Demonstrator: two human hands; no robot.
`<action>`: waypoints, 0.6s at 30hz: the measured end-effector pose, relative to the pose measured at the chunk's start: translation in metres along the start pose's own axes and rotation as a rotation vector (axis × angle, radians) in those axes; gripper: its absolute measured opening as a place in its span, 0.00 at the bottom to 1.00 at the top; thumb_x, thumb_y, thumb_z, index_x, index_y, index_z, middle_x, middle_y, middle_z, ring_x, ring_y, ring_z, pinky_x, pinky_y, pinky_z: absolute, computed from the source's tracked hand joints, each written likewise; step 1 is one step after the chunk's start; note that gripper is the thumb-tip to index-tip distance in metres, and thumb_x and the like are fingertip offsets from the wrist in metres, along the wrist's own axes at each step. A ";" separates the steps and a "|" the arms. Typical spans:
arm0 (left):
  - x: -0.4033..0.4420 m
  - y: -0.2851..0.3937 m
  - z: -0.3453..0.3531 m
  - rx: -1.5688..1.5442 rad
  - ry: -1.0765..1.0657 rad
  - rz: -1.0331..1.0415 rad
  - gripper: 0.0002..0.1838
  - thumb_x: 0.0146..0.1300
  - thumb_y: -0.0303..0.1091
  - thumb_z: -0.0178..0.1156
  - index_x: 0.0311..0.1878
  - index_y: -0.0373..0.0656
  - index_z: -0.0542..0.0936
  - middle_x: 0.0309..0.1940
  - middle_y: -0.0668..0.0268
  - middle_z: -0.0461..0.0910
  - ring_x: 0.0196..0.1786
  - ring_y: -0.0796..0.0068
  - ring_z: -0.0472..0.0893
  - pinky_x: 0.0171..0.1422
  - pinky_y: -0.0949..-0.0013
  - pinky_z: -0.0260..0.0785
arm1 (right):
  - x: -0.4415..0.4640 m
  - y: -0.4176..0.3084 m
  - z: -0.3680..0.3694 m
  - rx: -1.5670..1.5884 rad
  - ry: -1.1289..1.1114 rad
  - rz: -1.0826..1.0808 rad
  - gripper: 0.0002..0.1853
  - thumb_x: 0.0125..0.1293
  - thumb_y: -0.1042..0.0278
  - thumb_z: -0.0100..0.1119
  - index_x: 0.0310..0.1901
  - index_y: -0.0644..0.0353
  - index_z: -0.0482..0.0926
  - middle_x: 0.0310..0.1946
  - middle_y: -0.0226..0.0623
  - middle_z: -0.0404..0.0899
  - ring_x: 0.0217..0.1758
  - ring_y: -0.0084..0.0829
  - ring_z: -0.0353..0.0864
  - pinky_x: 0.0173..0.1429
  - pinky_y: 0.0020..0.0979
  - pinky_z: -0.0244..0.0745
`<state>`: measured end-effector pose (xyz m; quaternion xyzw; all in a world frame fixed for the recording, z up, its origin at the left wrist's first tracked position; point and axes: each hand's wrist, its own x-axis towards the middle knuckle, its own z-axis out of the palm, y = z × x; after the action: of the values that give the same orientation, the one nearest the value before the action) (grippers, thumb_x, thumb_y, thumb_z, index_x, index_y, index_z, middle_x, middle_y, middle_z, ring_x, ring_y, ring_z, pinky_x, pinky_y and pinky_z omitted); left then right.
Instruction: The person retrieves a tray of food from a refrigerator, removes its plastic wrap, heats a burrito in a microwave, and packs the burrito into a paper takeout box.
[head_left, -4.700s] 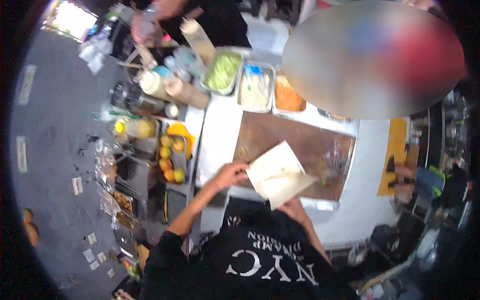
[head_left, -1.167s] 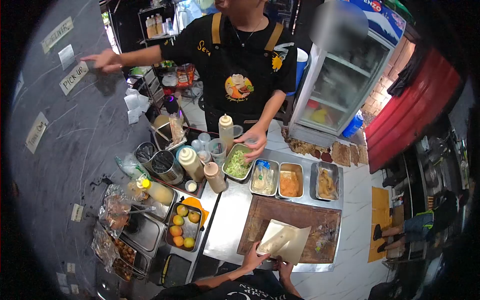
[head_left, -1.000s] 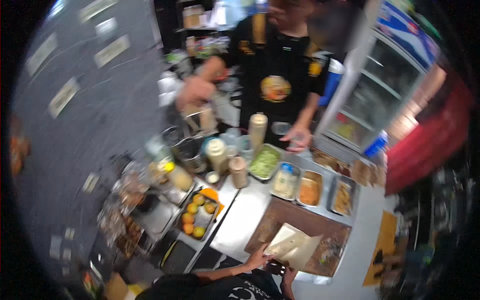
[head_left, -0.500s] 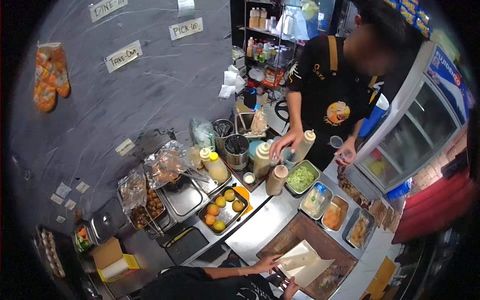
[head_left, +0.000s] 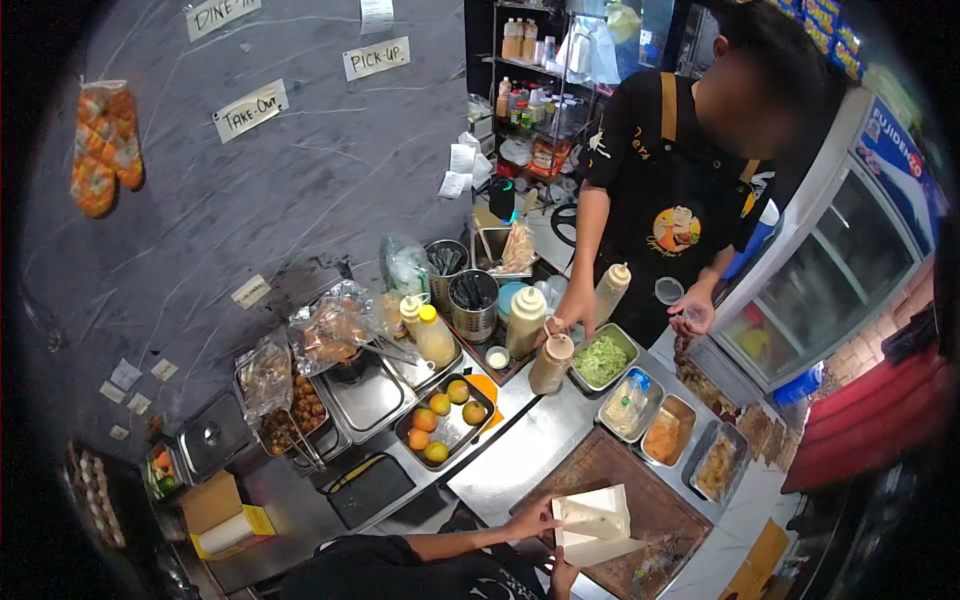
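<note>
My left hand [head_left: 535, 518] pinches the left edge of a white paper food box [head_left: 592, 520], which stands open with raised sides. The fingers of my right hand [head_left: 564, 574] are closed on the box's lower edge, partly hidden by it. I hold the box tilted over the near part of a brown wooden cutting board [head_left: 640, 488]. Some small marks show on the inside of the box. Beyond the board are metal pans of shredded lettuce [head_left: 601, 358], a bagged pale food [head_left: 630, 402], an orange filling [head_left: 670, 432] and a wrapped brown food [head_left: 715, 462].
Across the counter a co-worker [head_left: 670, 190] reaches among squeeze bottles [head_left: 526, 318] and holds small clear cups [head_left: 690, 315] in the other hand. To the left lie a tray of oranges [head_left: 437, 455], a black tray [head_left: 370, 492] and lidded pans. A glass-door fridge [head_left: 820, 270] stands right.
The paper box has turned and opened up, its sides now raised. My left hand has shifted slightly up its edge. The co-worker's reaching hand has moved lower behind the bottles.
</note>
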<state>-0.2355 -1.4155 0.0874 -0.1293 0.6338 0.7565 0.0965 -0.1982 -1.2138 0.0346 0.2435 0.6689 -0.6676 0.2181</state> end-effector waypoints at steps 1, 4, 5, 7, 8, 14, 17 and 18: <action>0.004 0.004 -0.006 -0.012 -0.032 -0.016 0.39 0.61 0.39 0.67 0.72 0.48 0.58 0.25 0.67 0.75 0.19 0.81 0.75 0.21 0.74 0.67 | 0.000 -0.001 0.006 0.010 -0.027 -0.004 0.13 0.66 0.62 0.61 0.44 0.61 0.73 0.27 0.37 0.79 0.20 0.26 0.76 0.18 0.26 0.71; 0.010 0.015 -0.011 0.024 -0.059 -0.019 0.39 0.61 0.39 0.66 0.72 0.49 0.58 0.24 0.67 0.75 0.19 0.81 0.74 0.21 0.74 0.67 | 0.001 -0.010 0.011 -0.065 -0.083 -0.012 0.15 0.64 0.62 0.64 0.45 0.62 0.74 0.28 0.39 0.80 0.22 0.26 0.78 0.21 0.27 0.75; 0.011 0.019 -0.012 0.047 -0.070 -0.022 0.39 0.62 0.39 0.66 0.72 0.47 0.56 0.26 0.68 0.76 0.19 0.81 0.74 0.21 0.74 0.67 | -0.005 -0.020 0.015 -0.080 -0.096 -0.034 0.15 0.64 0.62 0.65 0.45 0.63 0.74 0.30 0.39 0.80 0.22 0.26 0.78 0.21 0.28 0.76; 0.011 0.023 -0.013 0.092 -0.096 -0.032 0.40 0.63 0.39 0.64 0.73 0.45 0.53 0.28 0.69 0.76 0.21 0.82 0.74 0.22 0.76 0.67 | -0.028 -0.048 0.025 -0.110 -0.122 -0.075 0.17 0.63 0.62 0.66 0.46 0.64 0.74 0.32 0.39 0.81 0.23 0.27 0.79 0.23 0.28 0.77; 0.012 0.025 -0.014 0.124 -0.072 -0.014 0.40 0.63 0.39 0.64 0.73 0.44 0.53 0.29 0.68 0.77 0.21 0.82 0.74 0.22 0.75 0.67 | -0.024 -0.044 0.021 -0.150 -0.150 -0.087 0.18 0.62 0.63 0.67 0.47 0.64 0.74 0.33 0.39 0.81 0.24 0.28 0.79 0.24 0.28 0.77; 0.029 -0.024 -0.015 0.261 0.059 0.051 0.43 0.57 0.34 0.69 0.69 0.37 0.53 0.37 0.60 0.77 0.31 0.72 0.78 0.32 0.69 0.73 | 0.001 -0.080 -0.056 -0.594 -0.214 -0.518 0.24 0.64 0.70 0.55 0.61 0.68 0.67 0.50 0.48 0.79 0.50 0.42 0.81 0.52 0.37 0.77; 0.015 0.004 -0.002 0.147 0.080 -0.209 0.38 0.56 0.27 0.68 0.64 0.36 0.55 0.28 0.64 0.75 0.29 0.73 0.78 0.28 0.71 0.73 | -0.005 -0.155 -0.075 -0.603 0.040 -0.558 0.41 0.59 0.81 0.62 0.72 0.62 0.52 0.68 0.50 0.64 0.63 0.40 0.72 0.63 0.38 0.71; 0.008 0.029 0.001 0.011 0.097 -0.081 0.34 0.58 0.23 0.64 0.64 0.37 0.57 0.25 0.66 0.75 0.24 0.77 0.75 0.25 0.73 0.70 | 0.017 -0.147 -0.082 -0.410 -0.120 -0.631 0.43 0.59 0.80 0.63 0.73 0.56 0.51 0.69 0.48 0.62 0.65 0.39 0.70 0.64 0.37 0.70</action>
<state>-0.2521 -1.4198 0.1123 -0.1908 0.6363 0.7412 0.0969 -0.2991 -1.1300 0.1408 -0.0627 0.8166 -0.5675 0.0849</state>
